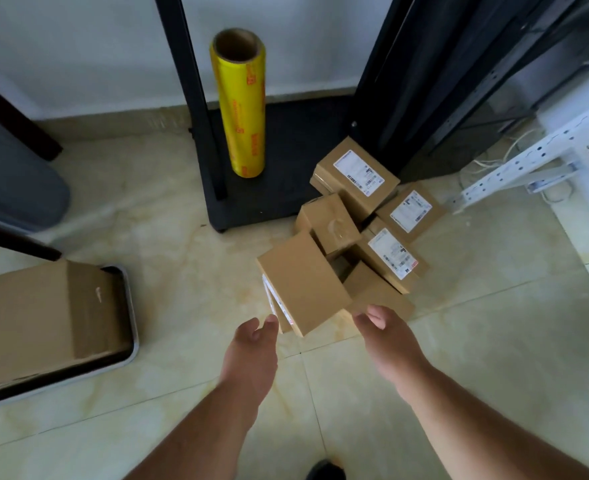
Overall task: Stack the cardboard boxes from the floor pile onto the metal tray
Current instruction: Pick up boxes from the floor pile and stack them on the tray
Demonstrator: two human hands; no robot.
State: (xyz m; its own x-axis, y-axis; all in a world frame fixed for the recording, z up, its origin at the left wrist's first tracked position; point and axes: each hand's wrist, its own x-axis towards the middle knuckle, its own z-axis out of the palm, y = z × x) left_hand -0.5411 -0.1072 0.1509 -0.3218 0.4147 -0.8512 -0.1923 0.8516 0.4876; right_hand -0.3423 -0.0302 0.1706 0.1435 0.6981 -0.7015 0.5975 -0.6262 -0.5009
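A pile of several small cardboard boxes (362,230) lies on the tiled floor right of centre, some with white labels. The nearest box (301,282) stands tilted at the pile's front. My left hand (253,344) is just left of its lower corner, fingers apart, thumb almost touching it. My right hand (386,330) is at its lower right, fingers curled loosely, holding nothing. At the left, a metal tray (128,351) carries cardboard boxes (47,320) that cover most of it.
A yellow roll of film (243,102) stands upright on a black stand base (286,188) behind the pile. A grey bin (12,174) sits at far left. A white perforated rack (528,161) and cables lie at the right. Bare floor tiles lie between tray and pile.
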